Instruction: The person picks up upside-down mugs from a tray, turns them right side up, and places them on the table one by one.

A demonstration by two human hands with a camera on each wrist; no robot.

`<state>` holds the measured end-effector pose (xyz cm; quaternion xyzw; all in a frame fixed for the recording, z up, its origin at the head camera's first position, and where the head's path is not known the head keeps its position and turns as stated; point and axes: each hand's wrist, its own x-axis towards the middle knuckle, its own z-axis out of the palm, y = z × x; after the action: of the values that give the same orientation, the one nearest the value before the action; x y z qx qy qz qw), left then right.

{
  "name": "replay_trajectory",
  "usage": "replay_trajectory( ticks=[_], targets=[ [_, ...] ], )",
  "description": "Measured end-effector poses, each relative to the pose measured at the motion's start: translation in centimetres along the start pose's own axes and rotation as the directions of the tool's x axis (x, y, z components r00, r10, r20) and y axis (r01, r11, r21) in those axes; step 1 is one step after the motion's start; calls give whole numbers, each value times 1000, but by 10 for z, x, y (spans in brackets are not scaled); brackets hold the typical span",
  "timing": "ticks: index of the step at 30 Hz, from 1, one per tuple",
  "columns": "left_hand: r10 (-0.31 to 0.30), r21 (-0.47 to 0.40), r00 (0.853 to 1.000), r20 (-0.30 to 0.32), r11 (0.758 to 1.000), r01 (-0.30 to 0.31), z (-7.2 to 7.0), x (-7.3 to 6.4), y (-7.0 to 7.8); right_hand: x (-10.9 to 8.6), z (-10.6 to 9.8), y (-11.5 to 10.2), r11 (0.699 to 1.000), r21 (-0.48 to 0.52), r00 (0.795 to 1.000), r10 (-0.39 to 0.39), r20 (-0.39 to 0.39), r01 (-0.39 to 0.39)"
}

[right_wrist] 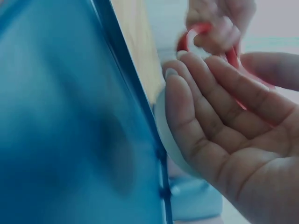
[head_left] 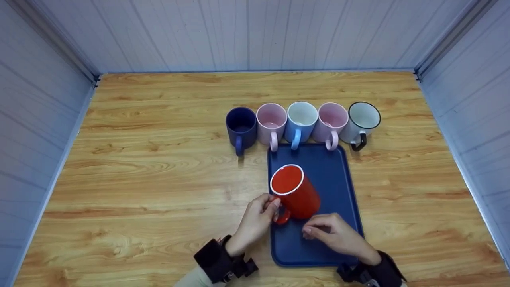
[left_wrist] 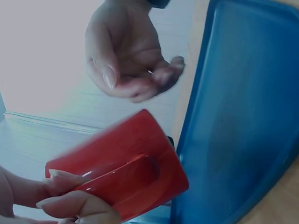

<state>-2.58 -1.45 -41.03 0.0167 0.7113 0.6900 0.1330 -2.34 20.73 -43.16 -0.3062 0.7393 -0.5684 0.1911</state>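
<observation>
A red mug with a white rim leans over the blue tray, its mouth toward the far left. My left hand pinches the mug's handle between thumb and fingers, and the left wrist view shows this grip from the side. Close by the mug's base, over the tray, is my right hand, fingers loosely curled with nothing in them. In the right wrist view that hand's palm shows bare, apart from the red handle.
Behind the tray stands a row of upright mugs, handles toward me: navy, pink, light blue, pink and white with a black rim. Pale panel walls enclose the wooden table at the back and sides.
</observation>
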Motion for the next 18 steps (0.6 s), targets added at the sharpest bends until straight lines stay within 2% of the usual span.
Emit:
replay_trajectory(
  ticks=[3, 6, 11, 15, 18],
  targets=[
    [-43, -97, 999, -2, 994, 42, 2, 0, 0, 2, 10, -1, 993, 97, 998, 65, -5, -64],
    [-89, -190, 996, 6, 978, 88, 4, 1, -1, 4, 17, -3, 978, 177, 993, 119, -25, -113],
    [-148, -311, 989, 21, 939, 147, 7, 1, 0, 7, 26, -4, 965, 212, 980, 175, -91, -153],
    [-175, -441, 984, 35, 881, 172, 9, 1, 2, 9, 30, -3, 942, 264, 952, 256, -167, -207],
    [-182, -548, 982, 57, 816, 184, 11, 1, 3, 11, 34, -4, 929, 300, 934, 288, -213, -218]
  ],
)
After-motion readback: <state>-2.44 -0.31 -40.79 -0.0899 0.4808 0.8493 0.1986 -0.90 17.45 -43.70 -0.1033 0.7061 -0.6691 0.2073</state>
